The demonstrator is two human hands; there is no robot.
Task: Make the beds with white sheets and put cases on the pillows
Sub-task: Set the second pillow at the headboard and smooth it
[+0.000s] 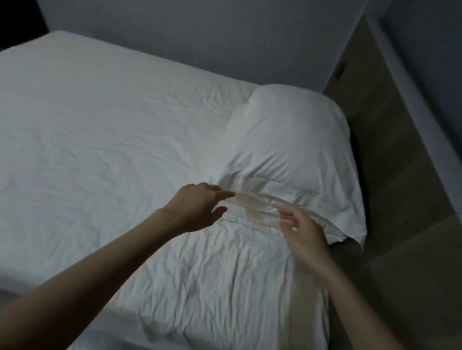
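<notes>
- Dim room with grey walls point(191, 0); a wooden headboard point(381, 145) stands just behind the pillow point(293, 142), and the bed point(9, 266) stretches away to the pillow's left.
- The white sheet point(77, 134) already covers the mattress. It is wrinkled, most heavily on the near side of the pillow.
- The pillow lies at the headboard end of the bed, inside its case, with the open end turned toward me.
- The loose hem point(252, 204) of the case is bunched along the pillow's near edge.
- My left grip point(197, 206) sits at the pillow's near-left corner. Its fingers are straight, the forefinger touches the hem, and the thumb is spread below it.
- My right grip point(300, 229) is just in front of the pillow's open end, with its fingers curled at the hem. In the blur I cannot tell whether they pinch the cloth.
- I judge the step in hand to be finishing the case on this pillow; the sheet looks done.
- Next, both grips should take hold of the hem, draw out the slack and tuck it under the pillow. After that I would smooth the creases in front of it.
</notes>
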